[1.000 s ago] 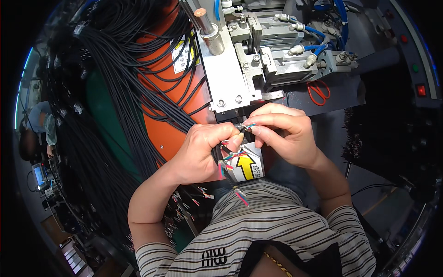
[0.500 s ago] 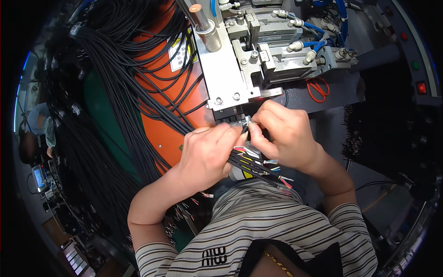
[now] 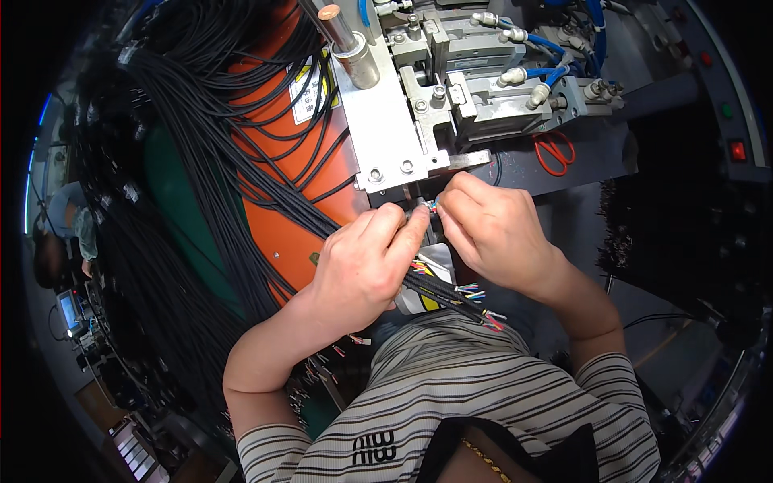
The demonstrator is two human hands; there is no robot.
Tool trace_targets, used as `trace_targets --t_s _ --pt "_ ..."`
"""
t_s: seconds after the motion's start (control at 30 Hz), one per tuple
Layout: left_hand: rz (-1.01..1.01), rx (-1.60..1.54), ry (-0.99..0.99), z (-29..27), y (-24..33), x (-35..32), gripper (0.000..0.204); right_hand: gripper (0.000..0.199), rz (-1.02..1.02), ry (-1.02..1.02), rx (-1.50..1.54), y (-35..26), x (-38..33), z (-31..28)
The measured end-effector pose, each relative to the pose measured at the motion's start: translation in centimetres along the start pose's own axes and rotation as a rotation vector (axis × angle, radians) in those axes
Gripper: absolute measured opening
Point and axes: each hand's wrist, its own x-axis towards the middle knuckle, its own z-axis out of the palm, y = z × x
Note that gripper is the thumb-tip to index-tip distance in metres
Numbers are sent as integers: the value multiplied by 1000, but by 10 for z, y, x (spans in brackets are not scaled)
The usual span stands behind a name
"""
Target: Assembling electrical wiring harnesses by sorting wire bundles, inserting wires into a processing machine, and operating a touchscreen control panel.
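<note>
My left hand is closed in a pinch, thumb and forefinger at the stripped end of a black cable. Small coloured wires show between the fingertips of both hands, just below the machine's metal plate. My right hand pinches these wires from the right side. Beneath the left hand a bunch of black cables runs out to the right, with red, white, blue and yellow wire ends bared. The fingers hide most of what lies between them.
A machine with a white metal plate, pneumatic cylinders and blue hoses stands ahead. Red-handled scissors lie on its dark ledge. Many black cables drape over an orange panel at left. Lit buttons sit at far right.
My left fingers have shifted slightly up and now meet the right fingertips more closely, with coloured wires showing between them. The view has shifted slightly.
</note>
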Motion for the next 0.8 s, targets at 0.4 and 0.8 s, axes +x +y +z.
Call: trace_targets --t_s 0.4,0.8 --pt "-4 160 -256 -11 12 16 78 11 40 -142 80 12 14 -7" --pt "-93 -18 58 -12 -11 -7 44 7 219 -16 426 18 4 4"
